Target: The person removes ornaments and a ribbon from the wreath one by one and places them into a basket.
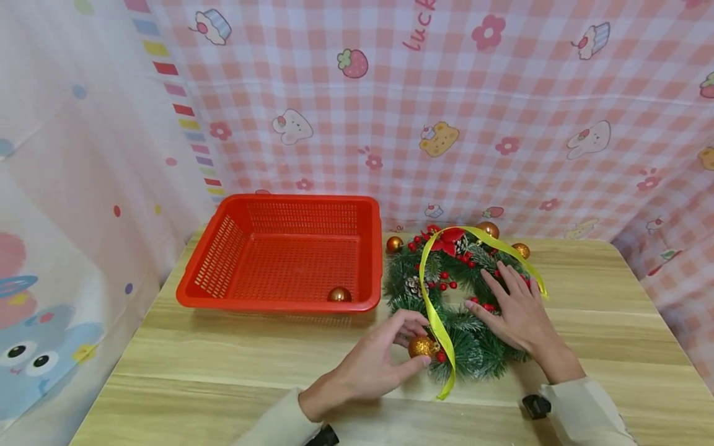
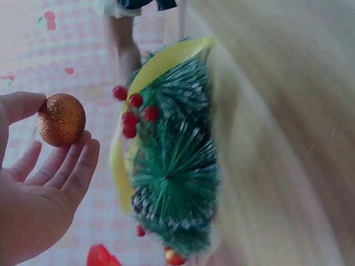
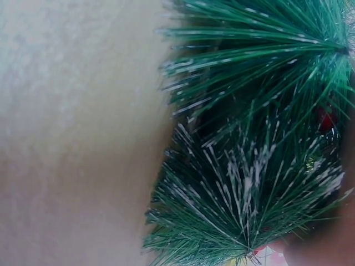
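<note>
Bauble [image 1: 419,347], glittery gold, pinched by fingers of left hand [image 1: 375,360], lower centre, right hand [image 1: 517,316] resting on Christmas wreath [image 1: 467,347], lower right, fingers apart

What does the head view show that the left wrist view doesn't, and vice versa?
Head view only: the red plastic mesh basket with a shiny copper-coloured ball inside.

Left wrist view only: the palm side of the left hand.

Both: the glittery orange-gold ball held in that hand, the round green bristly wreath and the flat yellow ribbon lying on it.
</note>
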A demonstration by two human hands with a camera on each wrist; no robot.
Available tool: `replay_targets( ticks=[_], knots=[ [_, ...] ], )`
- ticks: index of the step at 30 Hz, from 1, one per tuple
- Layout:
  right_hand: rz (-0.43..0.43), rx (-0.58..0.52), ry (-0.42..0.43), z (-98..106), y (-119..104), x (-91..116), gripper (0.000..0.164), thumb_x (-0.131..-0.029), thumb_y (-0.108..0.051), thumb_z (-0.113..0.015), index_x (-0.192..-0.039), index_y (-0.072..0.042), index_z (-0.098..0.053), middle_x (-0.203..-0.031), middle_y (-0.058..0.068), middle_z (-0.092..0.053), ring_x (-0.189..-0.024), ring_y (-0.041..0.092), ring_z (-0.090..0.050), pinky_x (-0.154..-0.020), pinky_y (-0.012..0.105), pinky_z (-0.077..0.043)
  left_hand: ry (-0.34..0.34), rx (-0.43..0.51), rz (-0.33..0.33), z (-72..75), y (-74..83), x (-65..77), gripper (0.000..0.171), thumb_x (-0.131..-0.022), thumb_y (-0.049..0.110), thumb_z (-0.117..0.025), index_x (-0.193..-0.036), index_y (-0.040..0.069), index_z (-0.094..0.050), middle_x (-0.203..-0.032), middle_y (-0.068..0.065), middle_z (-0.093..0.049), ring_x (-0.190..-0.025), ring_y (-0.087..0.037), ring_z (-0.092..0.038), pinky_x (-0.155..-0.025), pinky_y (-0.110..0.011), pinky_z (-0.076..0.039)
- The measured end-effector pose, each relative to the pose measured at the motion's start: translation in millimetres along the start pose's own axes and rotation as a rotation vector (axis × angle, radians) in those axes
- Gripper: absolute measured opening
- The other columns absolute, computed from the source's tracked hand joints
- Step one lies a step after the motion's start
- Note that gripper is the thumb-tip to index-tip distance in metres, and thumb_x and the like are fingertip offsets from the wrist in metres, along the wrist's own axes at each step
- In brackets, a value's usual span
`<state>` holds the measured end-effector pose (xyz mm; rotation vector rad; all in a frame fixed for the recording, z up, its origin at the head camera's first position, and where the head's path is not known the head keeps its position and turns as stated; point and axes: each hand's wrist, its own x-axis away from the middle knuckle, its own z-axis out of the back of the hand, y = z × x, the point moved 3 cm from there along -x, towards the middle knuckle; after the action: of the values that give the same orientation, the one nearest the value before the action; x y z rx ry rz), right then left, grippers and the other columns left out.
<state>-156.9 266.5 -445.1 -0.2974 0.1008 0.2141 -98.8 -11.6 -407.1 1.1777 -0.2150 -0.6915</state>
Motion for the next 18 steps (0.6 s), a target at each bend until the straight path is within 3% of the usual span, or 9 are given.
replay_targets(
  ticks=[9,18],
  knots=[
    [0.017,0.008,0.031,-1,0,3,0.079,-0.093,-0.058,-0.056,-0.149,-0.003,-0.042,-0.157,0.028,-0.026,-0.143,0.049,-0.022,-0.111,0.072,-0.011,0.125,0.015,-0.009,25.8,7.1,-2.1,0.044,-0.089,0.013,-0.074,-0.128,0.013,-0.052,-0.114,0.002,-0.063,-0.102,-0.011,-0.062,-0.092,-0.029,-0.052],
    [0.02,0.006,0.043,-3,-1,4,0.079,-0.093,-0.058,-0.056,-0.148,-0.003,-0.043,-0.157,0.028,-0.027,-0.143,0.048,-0.022,-0.111,0.072,-0.011,0.246,-0.076,-0.019,58.3,7.9,-1.1,0.044,-0.088,0.013,-0.075,-0.126,0.014,-0.053,-0.115,-0.001,-0.065,-0.105,-0.015,-0.062,-0.092,-0.034,-0.053]
  ],
)
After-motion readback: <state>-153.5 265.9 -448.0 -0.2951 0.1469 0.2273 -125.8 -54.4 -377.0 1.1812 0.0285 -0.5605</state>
